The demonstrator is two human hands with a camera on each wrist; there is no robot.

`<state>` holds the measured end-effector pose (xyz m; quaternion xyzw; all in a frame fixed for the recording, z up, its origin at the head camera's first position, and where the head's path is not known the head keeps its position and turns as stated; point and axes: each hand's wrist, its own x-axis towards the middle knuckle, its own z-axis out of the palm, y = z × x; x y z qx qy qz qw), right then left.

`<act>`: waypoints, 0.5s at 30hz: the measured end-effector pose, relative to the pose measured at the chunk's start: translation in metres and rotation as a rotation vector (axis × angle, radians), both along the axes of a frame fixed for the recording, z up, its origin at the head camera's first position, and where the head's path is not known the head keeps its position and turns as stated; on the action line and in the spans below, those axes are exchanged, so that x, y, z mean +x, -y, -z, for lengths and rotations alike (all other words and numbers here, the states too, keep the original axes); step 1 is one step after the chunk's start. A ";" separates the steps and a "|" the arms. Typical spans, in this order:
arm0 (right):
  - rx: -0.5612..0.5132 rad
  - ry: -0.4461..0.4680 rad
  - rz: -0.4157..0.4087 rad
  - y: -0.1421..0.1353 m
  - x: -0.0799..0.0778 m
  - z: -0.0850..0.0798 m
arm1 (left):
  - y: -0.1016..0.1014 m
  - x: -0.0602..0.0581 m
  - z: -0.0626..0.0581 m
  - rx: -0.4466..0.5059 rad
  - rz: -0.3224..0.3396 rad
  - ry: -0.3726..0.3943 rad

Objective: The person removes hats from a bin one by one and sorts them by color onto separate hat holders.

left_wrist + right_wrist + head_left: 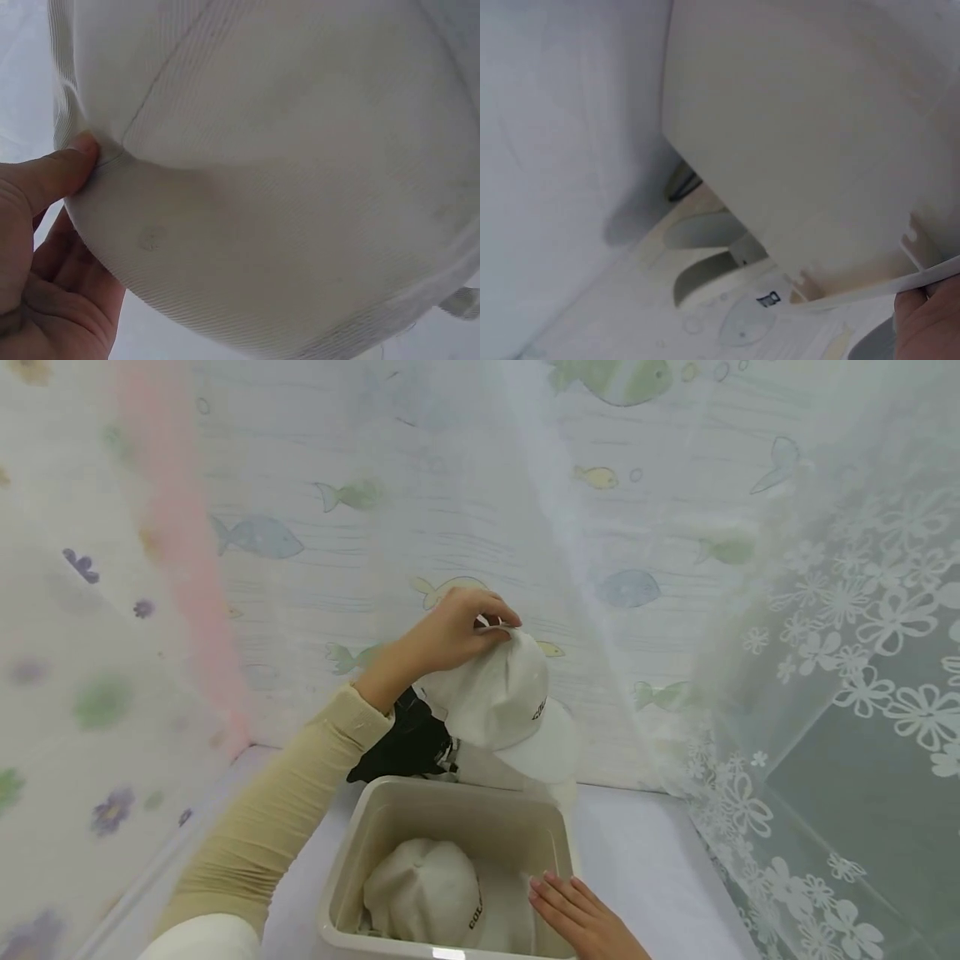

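Observation:
My left hand (457,631) pinches the edge of a white baseball cap (498,693) between thumb and fingers, holding it above and behind a beige plastic bin (465,795). The held cap's brim points down to the right, and dark lettering shows on its front. In the left wrist view, the thumb (64,169) presses on the cap's fabric (262,225) near a seam. A second white cap (420,889) lies inside the bin, crown up, its brim to the right. My right hand (588,918) grips the bin's right rim, fingers stretched over the inside, thumb tucked below the lip.
Behind the bin, a black cloth-like item (405,739) and more pale items (487,766) lie against the fish-printed curtain (450,510). A white sheet (630,843) spreads under the bin. Sheer flower-patterned netting (862,693) hangs on the right.

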<state>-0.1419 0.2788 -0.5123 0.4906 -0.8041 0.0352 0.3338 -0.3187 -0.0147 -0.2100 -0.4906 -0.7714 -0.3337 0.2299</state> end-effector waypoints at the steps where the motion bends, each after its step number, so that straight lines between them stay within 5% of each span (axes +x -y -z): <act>1: 0.000 -0.002 0.002 0.000 0.000 0.000 | -0.003 -0.004 0.001 0.011 0.000 0.006; 9: -0.006 -0.016 0.003 0.001 0.000 -0.001 | -0.027 -0.026 0.016 0.061 -0.003 0.052; 15: 0.002 -0.014 0.009 0.000 0.000 -0.002 | -0.038 -0.037 0.032 -0.002 -0.027 0.098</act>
